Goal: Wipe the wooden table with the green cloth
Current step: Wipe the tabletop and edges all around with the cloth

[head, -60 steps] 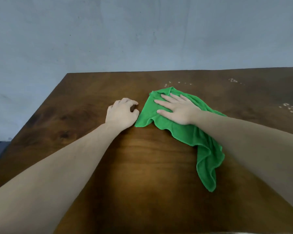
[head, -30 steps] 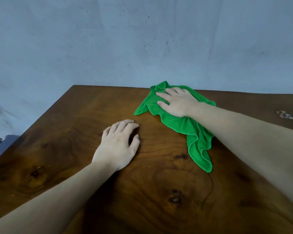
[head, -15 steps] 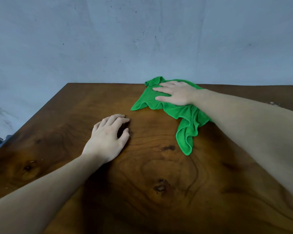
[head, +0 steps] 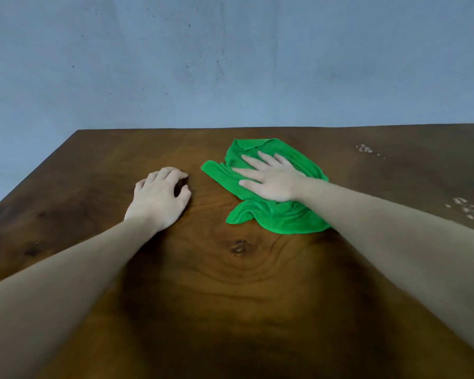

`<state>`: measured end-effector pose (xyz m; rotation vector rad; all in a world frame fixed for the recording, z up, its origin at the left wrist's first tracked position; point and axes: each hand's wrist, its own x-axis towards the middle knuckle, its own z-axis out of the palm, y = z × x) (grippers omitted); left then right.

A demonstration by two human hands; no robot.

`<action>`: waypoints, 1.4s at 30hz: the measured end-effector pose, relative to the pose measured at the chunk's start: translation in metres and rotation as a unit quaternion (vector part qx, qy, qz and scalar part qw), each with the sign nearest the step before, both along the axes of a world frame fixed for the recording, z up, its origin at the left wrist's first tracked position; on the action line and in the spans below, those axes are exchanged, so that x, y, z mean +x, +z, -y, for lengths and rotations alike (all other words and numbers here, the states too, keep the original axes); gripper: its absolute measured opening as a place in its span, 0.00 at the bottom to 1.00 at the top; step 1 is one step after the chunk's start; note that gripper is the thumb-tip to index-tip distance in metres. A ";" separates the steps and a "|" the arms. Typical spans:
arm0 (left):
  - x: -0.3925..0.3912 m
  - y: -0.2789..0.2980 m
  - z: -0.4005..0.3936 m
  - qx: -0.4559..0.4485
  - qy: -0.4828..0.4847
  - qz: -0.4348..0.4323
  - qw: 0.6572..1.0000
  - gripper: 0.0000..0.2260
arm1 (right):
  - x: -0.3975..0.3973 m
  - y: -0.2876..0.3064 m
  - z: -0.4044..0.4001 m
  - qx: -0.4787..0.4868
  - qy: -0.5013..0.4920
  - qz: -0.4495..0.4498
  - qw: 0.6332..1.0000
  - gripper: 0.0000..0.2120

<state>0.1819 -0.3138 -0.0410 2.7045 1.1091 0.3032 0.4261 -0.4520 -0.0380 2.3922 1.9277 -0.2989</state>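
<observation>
The green cloth (head: pixel 282 217) lies crumpled on the dark wooden table (head: pixel 230 296), right of centre and a little short of the far edge. My right hand (head: pixel 271 181) presses flat on top of it with fingers spread, pointing left and away. Part of the cloth is hidden under that hand and wrist. My left hand (head: pixel 159 198) rests on bare wood just left of the cloth, fingers curled with the tips on the table, holding nothing. A narrow gap separates it from the cloth.
White specks (head: pixel 364 148) sit near the far right edge, and another patch of specks (head: pixel 465 207) lies further right. A grey-blue wall (head: pixel 230 64) rises behind the far edge. The table's left edge (head: pixel 30 184) runs diagonally toward me.
My right hand has drawn the cloth back from the far edge toward me, and its trailing tail has bunched up under my wrist. My left hand's fingers have curled more.
</observation>
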 end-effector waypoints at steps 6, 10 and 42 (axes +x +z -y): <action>-0.003 0.004 0.001 0.002 -0.009 0.013 1.000 0.20 | -0.079 0.004 0.066 -0.001 0.053 0.007 0.999 0.31; -0.009 0.010 0.008 0.005 -0.024 0.022 0.999 0.20 | -0.123 0.005 0.116 0.000 0.064 0.005 0.998 0.34; -0.120 0.006 0.211 -0.010 -0.233 0.007 0.972 0.19 | -0.229 0.006 0.254 0.031 0.005 -0.022 0.999 0.25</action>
